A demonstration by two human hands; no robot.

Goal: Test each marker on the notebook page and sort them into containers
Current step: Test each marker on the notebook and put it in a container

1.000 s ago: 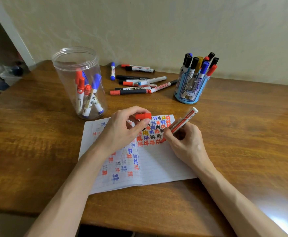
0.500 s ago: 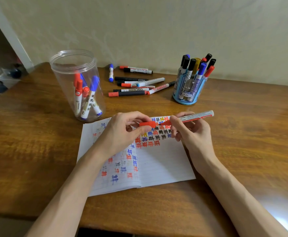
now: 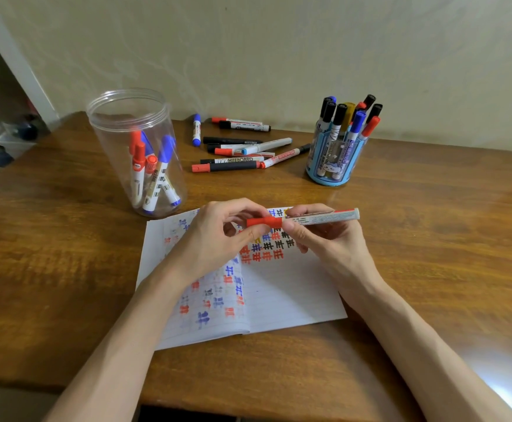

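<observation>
So that the red plastic cap (image 3: 264, 222) seats squarely, my left fingers (image 3: 239, 208) pinch it while my right fingers (image 3: 299, 231) clamp the white-barrelled marker (image 3: 324, 217) level above the lined notebook page (image 3: 279, 293).

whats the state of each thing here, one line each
red marker: capped, held level
left hand: pinches the marker's cap
right hand: grips the barrel
notebook: open, flat, page marked
clear jar: upright, lidless, holding markers
blue holder: upright, packed with capped markers
loose markers: lying flat

Bare forearms (image 3: 121, 345), bare hands (image 3: 212, 239), slender fingers (image 3: 300, 231)
</observation>
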